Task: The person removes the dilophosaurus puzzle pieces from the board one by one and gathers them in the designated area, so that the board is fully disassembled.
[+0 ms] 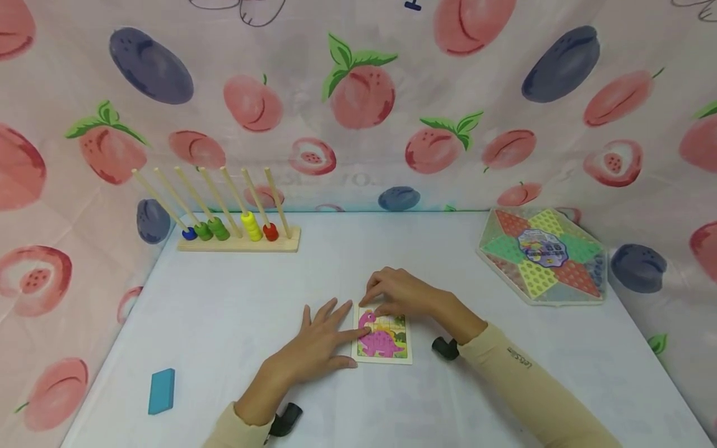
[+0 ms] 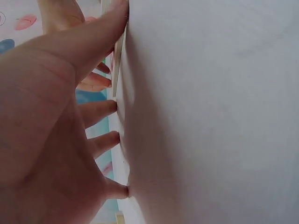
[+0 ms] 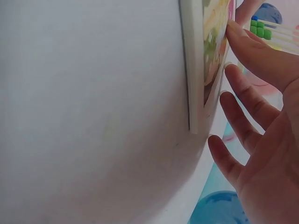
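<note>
A small jigsaw puzzle [image 1: 382,343] with a pink dinosaur picture and a pale frame lies flat on the white table. My left hand [image 1: 308,351] is spread at its left side, the index finger reaching across the picture and the thumb by the lower left edge. In the left wrist view the other fingertips of the left hand [image 2: 70,116] rest on the tabletop. At the puzzle's top edge is my right hand [image 1: 406,294]. From the right wrist, the thumb of the right hand [image 3: 266,112] touches the picture [image 3: 216,44], with the other fingers extended past the frame.
A wooden bead rack [image 1: 238,242] with upright rods and colored beads stands at the back left. A hexagonal game box [image 1: 546,258] with a star pattern lies at the back right. Near the front left is a blue block [image 1: 161,391]. A fruit-print cloth [image 1: 358,149] hangs behind the table.
</note>
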Motion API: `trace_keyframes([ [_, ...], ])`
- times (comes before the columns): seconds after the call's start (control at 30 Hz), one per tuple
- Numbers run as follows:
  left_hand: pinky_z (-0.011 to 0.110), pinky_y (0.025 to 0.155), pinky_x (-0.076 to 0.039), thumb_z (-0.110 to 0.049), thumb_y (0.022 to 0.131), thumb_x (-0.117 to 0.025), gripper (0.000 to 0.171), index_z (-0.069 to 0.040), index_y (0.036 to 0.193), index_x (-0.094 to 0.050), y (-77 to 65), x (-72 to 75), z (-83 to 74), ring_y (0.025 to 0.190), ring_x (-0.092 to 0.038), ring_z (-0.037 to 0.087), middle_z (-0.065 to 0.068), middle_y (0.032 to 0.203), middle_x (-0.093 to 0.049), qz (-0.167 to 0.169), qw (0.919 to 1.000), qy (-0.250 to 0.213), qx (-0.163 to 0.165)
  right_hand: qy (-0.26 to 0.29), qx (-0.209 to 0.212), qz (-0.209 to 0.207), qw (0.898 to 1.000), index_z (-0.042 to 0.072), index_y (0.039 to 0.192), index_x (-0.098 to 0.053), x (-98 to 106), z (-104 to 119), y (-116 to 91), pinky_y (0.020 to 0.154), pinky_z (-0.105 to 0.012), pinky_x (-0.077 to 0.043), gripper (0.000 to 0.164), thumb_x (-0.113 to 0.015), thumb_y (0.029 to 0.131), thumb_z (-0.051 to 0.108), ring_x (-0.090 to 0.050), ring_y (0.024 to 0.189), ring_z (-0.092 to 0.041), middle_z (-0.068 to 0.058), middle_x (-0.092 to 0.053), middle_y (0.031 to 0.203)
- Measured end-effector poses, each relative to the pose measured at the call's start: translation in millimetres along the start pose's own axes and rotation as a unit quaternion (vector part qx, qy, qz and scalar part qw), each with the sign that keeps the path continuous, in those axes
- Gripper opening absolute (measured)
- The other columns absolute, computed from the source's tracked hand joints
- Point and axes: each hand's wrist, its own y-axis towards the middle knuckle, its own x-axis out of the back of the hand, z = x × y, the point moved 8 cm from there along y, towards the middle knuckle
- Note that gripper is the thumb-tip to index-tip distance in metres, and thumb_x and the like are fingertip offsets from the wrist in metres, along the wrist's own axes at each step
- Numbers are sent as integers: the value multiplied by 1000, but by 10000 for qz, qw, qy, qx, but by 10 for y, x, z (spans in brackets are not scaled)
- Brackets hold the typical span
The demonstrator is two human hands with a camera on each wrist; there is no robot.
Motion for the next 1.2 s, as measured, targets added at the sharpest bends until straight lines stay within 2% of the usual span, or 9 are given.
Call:
trace_keyframes([
  [0.23, 86, 111, -17, -50, 91, -71, 58, -38, 145, -56, 69, 46, 74, 157, -22, 45, 12, 169, -31, -175, 9992, 205, 297, -200, -128, 81, 9997, 33, 127, -72, 12, -27, 55, 101, -40, -49, 37, -77, 91, 28, -56, 117, -17, 3, -66, 125],
  [0.6, 87, 110, -16, -50, 91, -71, 59, -37, 146, -55, 200, 167, 210, 157, -22, 42, 11, 169, -31, -155, 9979, 261, 566, -127, -437, 174, 9988, 30, 128, -72, 82, -93, 244, 100, -38, -50, 36, -76, 93, 25, -57, 116, -19, 2, -68, 124],
  [0.87, 88, 110, -14, -46, 91, -73, 56, -36, 143, -59, 265, 224, 254, 158, -21, 41, 11, 168, -33, -197, 9975, 231, 638, -26, -456, 219, 9987, 28, 128, -72, 110, -173, 359, 100, -35, -51, 35, -75, 93, 23, -58, 113, -17, 1, -68, 118],
  [1.2, 89, 109, -13, -46, 90, -74, 56, -35, 143, -59, 273, 224, 250, 158, -21, 42, 11, 168, -33, -169, 9980, 145, 597, 265, -458, 283, 9982, 23, 125, -71, 104, -171, 408, 112, -41, -48, 32, -74, 94, 18, -57, 120, -19, -1, -66, 122],
])
